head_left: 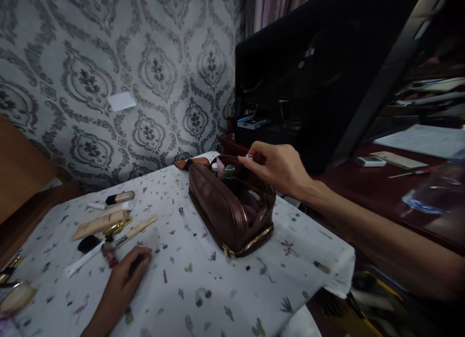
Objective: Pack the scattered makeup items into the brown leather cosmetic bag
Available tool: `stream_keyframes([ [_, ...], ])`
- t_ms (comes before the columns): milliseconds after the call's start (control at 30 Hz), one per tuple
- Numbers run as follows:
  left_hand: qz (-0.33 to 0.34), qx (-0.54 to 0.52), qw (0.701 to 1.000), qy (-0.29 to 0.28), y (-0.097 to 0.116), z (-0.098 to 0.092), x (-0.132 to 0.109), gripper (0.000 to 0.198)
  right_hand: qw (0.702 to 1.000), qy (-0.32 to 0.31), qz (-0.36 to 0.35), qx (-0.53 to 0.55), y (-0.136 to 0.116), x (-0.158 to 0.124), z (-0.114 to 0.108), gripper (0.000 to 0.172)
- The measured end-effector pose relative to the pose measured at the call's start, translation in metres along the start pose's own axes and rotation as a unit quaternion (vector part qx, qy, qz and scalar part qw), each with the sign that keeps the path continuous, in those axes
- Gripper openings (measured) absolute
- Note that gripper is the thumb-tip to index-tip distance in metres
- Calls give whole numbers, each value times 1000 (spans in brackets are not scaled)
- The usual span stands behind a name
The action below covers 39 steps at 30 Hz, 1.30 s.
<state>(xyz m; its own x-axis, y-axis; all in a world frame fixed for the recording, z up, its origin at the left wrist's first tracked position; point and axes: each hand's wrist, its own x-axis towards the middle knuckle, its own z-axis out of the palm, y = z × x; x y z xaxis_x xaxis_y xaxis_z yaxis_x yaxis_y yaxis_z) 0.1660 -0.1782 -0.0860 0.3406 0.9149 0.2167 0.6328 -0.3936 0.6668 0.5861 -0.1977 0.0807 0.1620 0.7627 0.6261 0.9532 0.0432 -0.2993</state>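
Note:
A brown leather makeup bag [221,206] stands unzipped on the cloth-covered table, with a green-capped bottle [230,171] and a round dark item [251,201] inside. Over its far rim, my right hand [278,165] is closed in a pinch on a small clear, shiny object [249,156]; its kind is unclear. My left hand [132,269] rests on the cloth, loosely curled and holding nothing, thumb apart from the fingers. Close to it lie a red lip gloss tube [109,254], a makeup brush [136,229], a white tube [84,260] and a black oval item [89,243].
Farther back on the table are a beige squeeze tube [98,224], a gold tube [116,227] and a black-capped concealer [120,197]. More cosmetics [16,296] sit at the left edge. A brown strap [192,162] lies behind the bag. To the right is a dark red desk [348,182].

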Motion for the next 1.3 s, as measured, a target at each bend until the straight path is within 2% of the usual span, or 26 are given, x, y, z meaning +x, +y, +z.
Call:
stream_keyframes([
  [200,23,17,999,-21,1,-3,3,34,989,-98,-9,-109,-5,-3,15,23],
  [300,27,19,999,-21,1,-3,3,34,981,-124,-25,-145,-7,-4,21,23],
  [800,34,6,999,4,5,1,2,34,959,-157,-85,-218,-6,-5,23,21],
  [1100,45,7,999,2,6,1,2,33,956,-165,-115,-212,-3,-6,18,37],
  [1300,36,7,999,-3,4,2,1,35,966,-153,-110,-176,-1,-6,19,32],
])
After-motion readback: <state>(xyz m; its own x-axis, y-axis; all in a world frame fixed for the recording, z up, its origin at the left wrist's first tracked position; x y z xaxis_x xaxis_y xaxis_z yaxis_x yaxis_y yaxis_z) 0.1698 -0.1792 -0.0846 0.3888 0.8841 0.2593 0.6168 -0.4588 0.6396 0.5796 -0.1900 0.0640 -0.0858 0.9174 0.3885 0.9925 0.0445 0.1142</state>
